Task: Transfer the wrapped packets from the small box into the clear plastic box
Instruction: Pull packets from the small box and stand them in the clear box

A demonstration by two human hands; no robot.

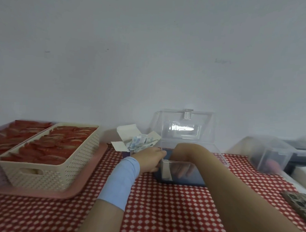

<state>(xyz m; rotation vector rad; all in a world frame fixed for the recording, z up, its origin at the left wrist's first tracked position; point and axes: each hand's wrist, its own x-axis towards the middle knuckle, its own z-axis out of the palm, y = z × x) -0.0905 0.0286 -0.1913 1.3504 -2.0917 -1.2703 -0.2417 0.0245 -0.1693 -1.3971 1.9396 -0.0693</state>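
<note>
Bench: covered by a red cloth (161, 205) with a small white diamond check, running up to the wall.
Wall: plain pale grey (152, 53), matt, with a few faint marks.
Pink tray: smooth plastic with rounded corners (84, 188), at the left of the bench.
Cream basket: rectangular and perforated all over, with a slot handle (66, 168); it stands on the pink tray and is filled with flat red pieces.
Small box: pale card with its flaps spread open (123, 133), between the cream basket and the clear plastic box, near the wall.
Wrapped packets: crinkled blue-and-white wrappers (138, 143), heaped in the small box's mouth.
Clear plastic box: see-through walls over a dark base (189, 180); its lid (183, 130) stands raised against the wall, latch at the top.
Left hand: fingers curled round the clear plastic box's left corner (150, 158), steadying it; a light-blue sleeve (122, 178) covers the wrist.
Right hand: down inside the clear plastic box (183, 170), blurred through the front wall; whether it holds a packet cannot be told.
Second clear container: lidded and blurred (270, 154), well to the right.
</note>
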